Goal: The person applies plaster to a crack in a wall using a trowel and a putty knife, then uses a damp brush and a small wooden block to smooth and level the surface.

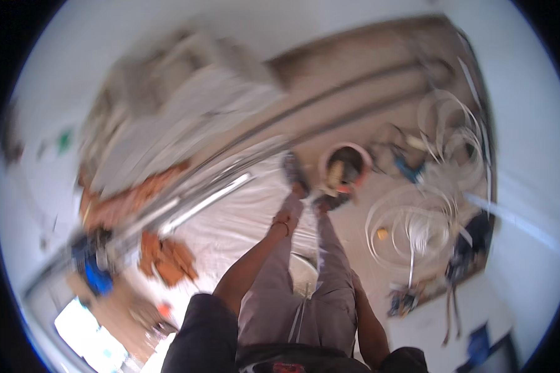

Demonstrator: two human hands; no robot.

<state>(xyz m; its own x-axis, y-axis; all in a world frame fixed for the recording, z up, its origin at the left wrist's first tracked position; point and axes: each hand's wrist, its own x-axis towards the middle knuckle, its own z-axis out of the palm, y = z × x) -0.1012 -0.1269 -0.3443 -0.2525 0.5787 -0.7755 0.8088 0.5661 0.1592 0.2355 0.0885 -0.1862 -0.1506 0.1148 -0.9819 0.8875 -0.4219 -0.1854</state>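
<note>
Blur softens the whole head view. My left hand [284,216], with a dark band at the wrist, is at my left lower leg, just above the foot; its fingers are smeared. My right forearm [370,329] runs along the outside of my right thigh, and the fingers of that hand cannot be made out. Beyond my feet stands a round pinkish bucket [362,156] with a dark inside and a pale tan object [336,175] at its edge. Between my legs shows part of a pale rounded thing [303,276].
A large stack of grey-white blocks or sheets [186,124] stands far left. Long pipes or rails [208,202] lie beside it. Orange-brown pieces [167,258] lie at left. Loose coils of white strip [417,230] spread at right, near a blue item [409,169].
</note>
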